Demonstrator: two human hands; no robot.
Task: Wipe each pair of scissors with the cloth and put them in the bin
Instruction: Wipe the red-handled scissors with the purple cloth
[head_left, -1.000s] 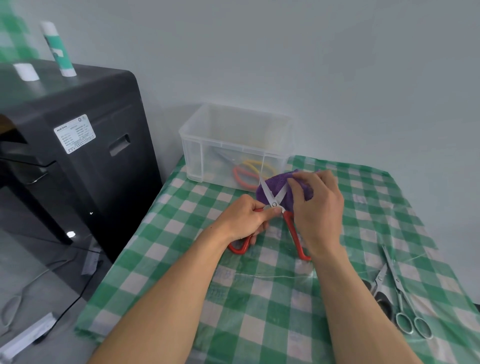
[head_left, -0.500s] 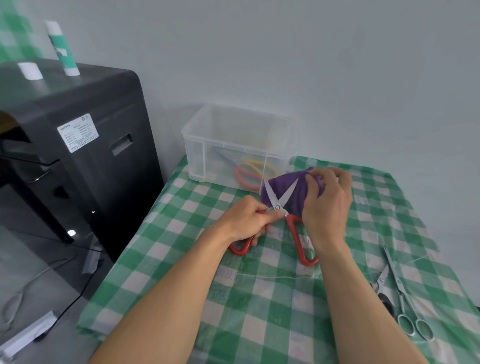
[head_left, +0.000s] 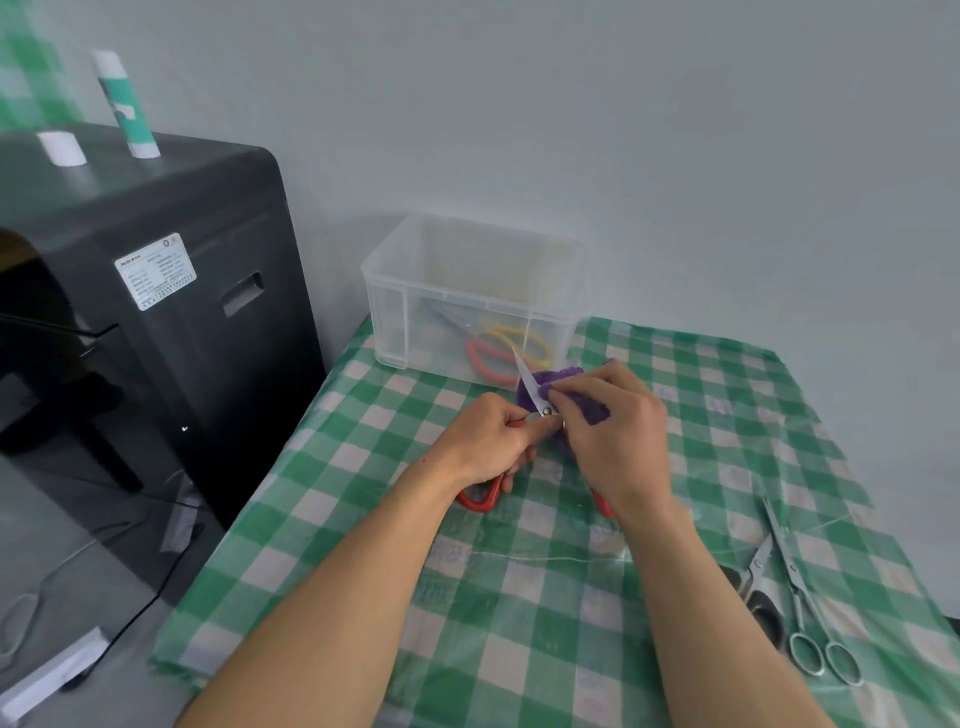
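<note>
My left hand (head_left: 493, 441) grips the red-handled scissors (head_left: 480, 500) near the pivot; their blades are spread, and one blade points up toward the bin. My right hand (head_left: 613, 441) pinches the purple cloth (head_left: 587, 402) around the other blade, close to the pivot, and hides it. The clear plastic bin (head_left: 467, 291) stands just behind, at the table's far left corner, with red- and yellow-handled scissors (head_left: 498, 351) lying inside. Two more pairs wait at the right edge: slim all-metal scissors (head_left: 800, 597) and a dark-handled pair (head_left: 753, 587) beside them.
A green-and-white checked cloth (head_left: 519, 597) covers the table. Left of it stands a black cabinet-like machine (head_left: 171, 312) with a green-and-white tube (head_left: 124, 104) on top. A white wall runs close behind the bin. Cables lie on the floor at lower left.
My right hand with the cloth slid back down one blade toward the pivot. The free blade now sticks up in front of the bin. My left hand kept its grip.
</note>
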